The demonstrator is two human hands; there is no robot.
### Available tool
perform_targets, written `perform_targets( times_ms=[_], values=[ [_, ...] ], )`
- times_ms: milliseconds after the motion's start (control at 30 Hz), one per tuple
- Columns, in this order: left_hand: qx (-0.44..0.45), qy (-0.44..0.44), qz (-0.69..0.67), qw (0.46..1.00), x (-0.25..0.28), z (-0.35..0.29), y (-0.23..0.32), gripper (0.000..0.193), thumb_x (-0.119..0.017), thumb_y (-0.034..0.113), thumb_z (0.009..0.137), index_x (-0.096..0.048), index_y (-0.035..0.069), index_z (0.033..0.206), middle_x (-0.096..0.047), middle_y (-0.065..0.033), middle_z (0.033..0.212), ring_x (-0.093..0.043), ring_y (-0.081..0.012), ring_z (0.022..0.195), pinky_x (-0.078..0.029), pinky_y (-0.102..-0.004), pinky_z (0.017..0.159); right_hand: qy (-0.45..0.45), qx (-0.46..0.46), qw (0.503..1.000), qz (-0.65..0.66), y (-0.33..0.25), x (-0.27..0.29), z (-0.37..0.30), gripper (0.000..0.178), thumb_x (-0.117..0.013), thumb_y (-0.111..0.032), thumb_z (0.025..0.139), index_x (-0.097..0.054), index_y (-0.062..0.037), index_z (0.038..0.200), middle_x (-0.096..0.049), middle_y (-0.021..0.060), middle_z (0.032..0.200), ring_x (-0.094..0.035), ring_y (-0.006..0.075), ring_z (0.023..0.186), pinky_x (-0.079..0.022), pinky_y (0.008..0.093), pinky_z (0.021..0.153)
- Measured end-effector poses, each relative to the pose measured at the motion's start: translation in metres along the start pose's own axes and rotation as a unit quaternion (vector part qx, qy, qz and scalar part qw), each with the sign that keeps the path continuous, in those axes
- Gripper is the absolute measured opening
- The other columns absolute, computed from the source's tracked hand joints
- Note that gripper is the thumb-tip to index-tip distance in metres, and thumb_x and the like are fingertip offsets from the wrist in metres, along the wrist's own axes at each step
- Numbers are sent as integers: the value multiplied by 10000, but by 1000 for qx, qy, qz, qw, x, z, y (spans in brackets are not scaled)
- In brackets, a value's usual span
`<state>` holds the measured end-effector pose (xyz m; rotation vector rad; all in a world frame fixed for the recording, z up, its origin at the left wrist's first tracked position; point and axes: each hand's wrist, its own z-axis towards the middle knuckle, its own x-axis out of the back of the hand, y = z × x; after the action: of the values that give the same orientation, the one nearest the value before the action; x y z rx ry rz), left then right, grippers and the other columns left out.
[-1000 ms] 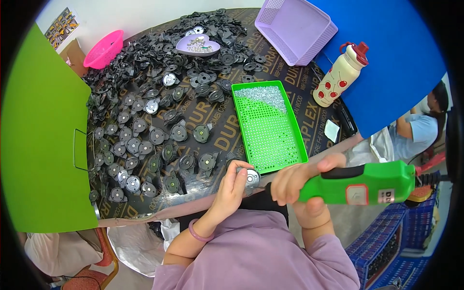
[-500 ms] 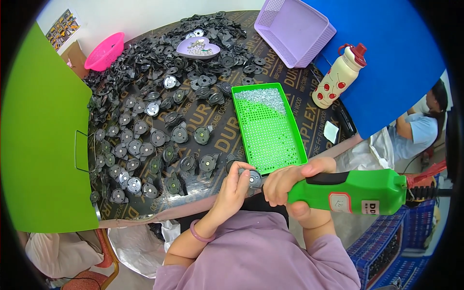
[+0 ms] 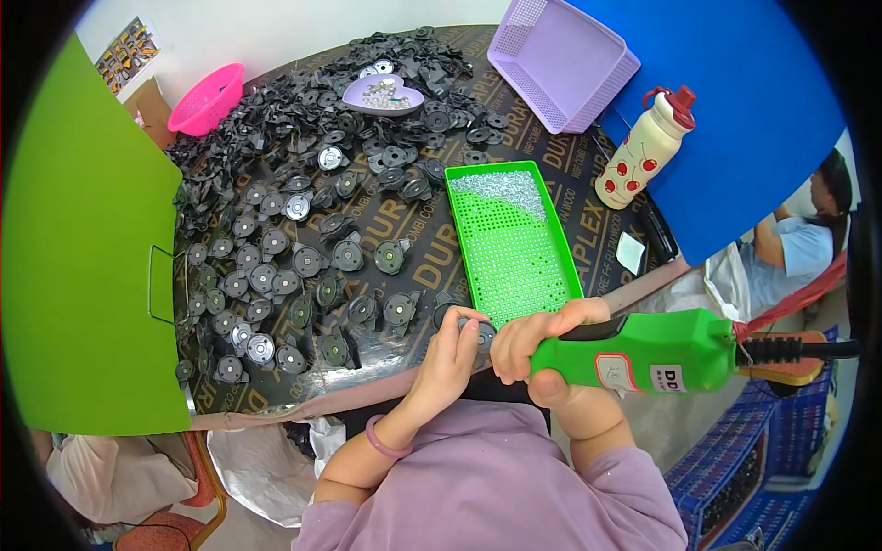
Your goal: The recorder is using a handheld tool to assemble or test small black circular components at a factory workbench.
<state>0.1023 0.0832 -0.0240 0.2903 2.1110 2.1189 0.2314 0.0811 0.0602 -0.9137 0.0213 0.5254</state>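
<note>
Gripping a green power tool (image 3: 638, 354) w/ curled fingers, R hand (image 3: 542, 354) faces L hand (image 3: 443, 365), which pinches a dark disc (image 3: 484, 334) (tool tip hidden), prob. to steady it near desk (image 3: 386, 356) edge. Beyond: green tray (image 3: 556, 230) w/ metal bits (image 3: 505, 191), prob. for easy reach; then loose discs (image 3: 347, 255).

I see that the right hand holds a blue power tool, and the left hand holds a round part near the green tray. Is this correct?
Not quite: the head view shows that the power tool in the right hand is green, not blue. The left hand does hold a round part near the green tray.
</note>
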Motion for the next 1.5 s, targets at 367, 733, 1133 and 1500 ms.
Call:
perform_targets(
  times_ms=[367, 733, 1133, 1500],
  values=[
    [161, -176, 304, 922, 72, -92, 56, 177, -487, 192, 867, -493, 61, 987, -617, -153, 749, -608, -327, 715, -462, -370, 618, -12, 206, 966, 155, -41, 22, 2, 436, -615, -245, 844, -306, -88, 1108, -479, 34, 517, -496, 153, 382, -449, 269, 352],
    [574, 226, 480, 624, 234, -238, -79, 335, -469, 320, 872, -652, 41, 834, -651, -129, 714, -641, -264, 595, -510, -366, 605, 32, 138, 987, 81, -33, 25, -5, 480, -558, -300, 870, -270, -79, 1184, -502, 55, 572, -497, 162, 391, -449, 280, 370],
    [-216, 4, 579, 786, 42, 4, 62, 448, -658, 146, 708, -534, 71, 1132, -569, -84, 1031, -478, -240, 964, -368, -342, 805, 90, 113, 989, 18, -16, 43, 6, 469, -534, -321, 878, -274, -72, 1178, -453, 42, 561, -434, 153, 382, -401, 275, 364],
    [-174, -47, 506, 843, 40, -2, 54, 243, -640, 19, 688, -521, 54, 897, -506, -83, 876, -511, -234, 731, -396, -331, 642, 85, 20, 996, -11, 25, 43, 8, 483, -623, -222, 836, -289, -31, 1127, -444, 65, 543, -454, 168, 411, -400, 284, 390]
  ],
)
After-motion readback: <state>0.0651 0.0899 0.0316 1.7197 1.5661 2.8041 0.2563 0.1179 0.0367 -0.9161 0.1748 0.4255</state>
